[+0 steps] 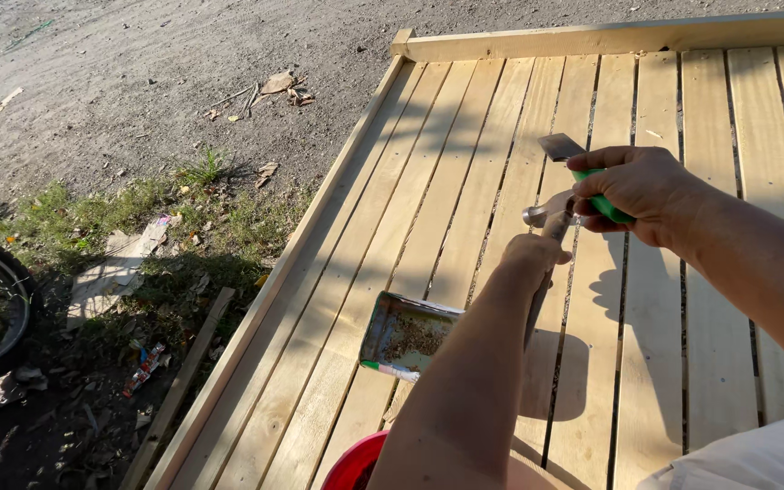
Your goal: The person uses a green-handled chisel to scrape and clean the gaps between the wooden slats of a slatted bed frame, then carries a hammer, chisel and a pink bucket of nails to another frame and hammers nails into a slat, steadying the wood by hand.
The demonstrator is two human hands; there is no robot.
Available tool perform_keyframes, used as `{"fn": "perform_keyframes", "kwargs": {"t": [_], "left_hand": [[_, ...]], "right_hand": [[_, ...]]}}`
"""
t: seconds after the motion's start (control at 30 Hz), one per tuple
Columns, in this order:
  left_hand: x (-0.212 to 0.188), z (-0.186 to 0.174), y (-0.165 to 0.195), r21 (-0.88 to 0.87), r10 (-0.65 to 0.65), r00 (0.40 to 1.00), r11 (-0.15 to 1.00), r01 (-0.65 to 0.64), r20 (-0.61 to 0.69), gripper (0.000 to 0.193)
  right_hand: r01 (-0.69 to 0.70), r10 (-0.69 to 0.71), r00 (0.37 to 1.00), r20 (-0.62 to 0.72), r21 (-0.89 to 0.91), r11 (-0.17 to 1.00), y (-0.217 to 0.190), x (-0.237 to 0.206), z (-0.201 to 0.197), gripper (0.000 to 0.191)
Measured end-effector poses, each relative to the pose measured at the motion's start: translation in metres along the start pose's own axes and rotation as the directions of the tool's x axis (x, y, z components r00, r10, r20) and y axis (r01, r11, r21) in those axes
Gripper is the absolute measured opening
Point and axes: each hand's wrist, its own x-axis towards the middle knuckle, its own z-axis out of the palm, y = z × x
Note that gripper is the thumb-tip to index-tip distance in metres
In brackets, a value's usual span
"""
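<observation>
Right hand (635, 192) is wrapped tight around the green handle of a putty knife (563, 148), blade poking up and away past the knuckles. Left hand (530, 254) is closed on a metal tool (546, 218), can't tell exactly what, whose tip sits right against the knife handle, so the two hands nearly touch. Below the left forearm there's a crusty rectangular tin (407, 333) on the slatted wooden platform (465, 136), red bucket (356, 463) nearer the body.

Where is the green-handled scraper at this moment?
In the head view, right of centre, the green-handled scraper is gripped in the right hand above the slatted wooden platform, its blade pointing up-left, just above the left hand.
</observation>
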Motion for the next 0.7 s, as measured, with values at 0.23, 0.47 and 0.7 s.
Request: {"fn": "perform_keyframes", "kwargs": {"t": [0.23,0.47,0.7], "left_hand": [[-0.032,0.0,0.002,-0.865,-0.29,0.957,0.486,0.12,-0.031,0.044],[-0.072,-0.04,0.009,-0.985,-0.259,0.964,0.17,-0.02,-0.064,0.052],[-0.084,-0.056,-0.016,-0.982,-0.345,0.93,-0.09,-0.166,-0.125,0.075]], "right_hand": [[0.04,-0.017,0.996,0.093,-0.254,0.966,0.002,-0.009,0.028,0.033],[0.163,-0.057,0.963,0.262,-0.403,0.901,0.012,-0.027,0.061,0.041],[0.292,-0.084,0.912,0.402,-0.49,0.822,0.014,-0.048,0.092,0.04]]}}
